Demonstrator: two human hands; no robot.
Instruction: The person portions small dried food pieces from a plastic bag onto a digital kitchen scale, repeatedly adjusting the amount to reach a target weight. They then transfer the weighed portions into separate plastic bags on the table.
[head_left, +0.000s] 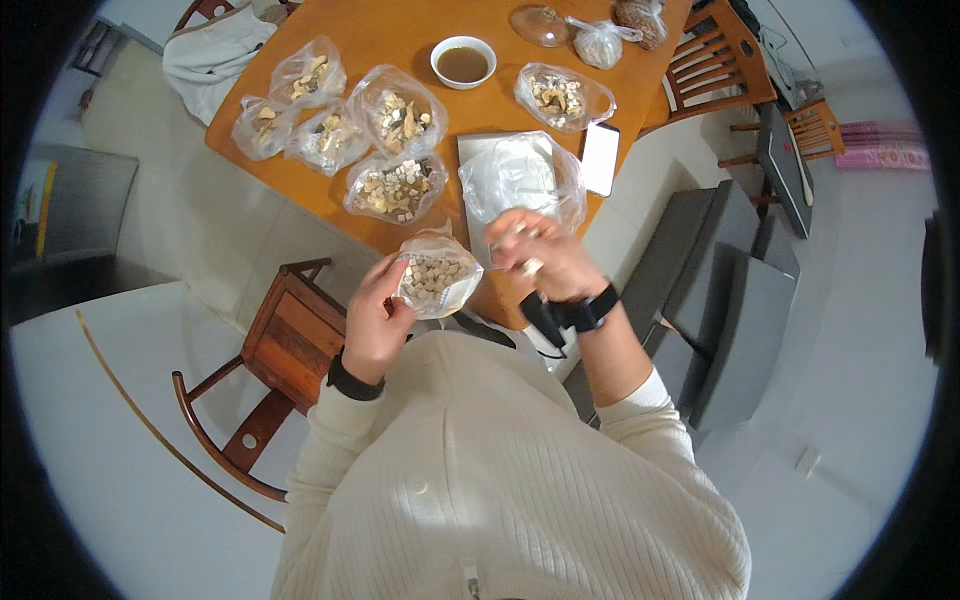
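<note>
My left hand (381, 315) grips the rim of a plastic bag of pale cubes (431, 283), its mouth facing up. To its right, my right hand (541, 251), blurred, holds a few pale cubes (532, 267) in its curled fingers. Just beyond that hand, an opened clear plastic bag (501, 180) lies over a flat silvery-grey item (472, 154); whether the bag holds anything is hard to tell. Left of it sits an opened clear bag of pale cubes and dried slices (396, 189). Another opened bag with a similar mix (401, 120) stands behind.
On the wooden table (390, 37) are several more filled bags (307, 75), a bowl of brown liquid (463, 64), a bag of mixed pieces (556, 97), a tied bag (600, 46) and a white-screened phone (600, 159). A wooden chair (289, 322) stands left, a grey sofa (720, 300) right.
</note>
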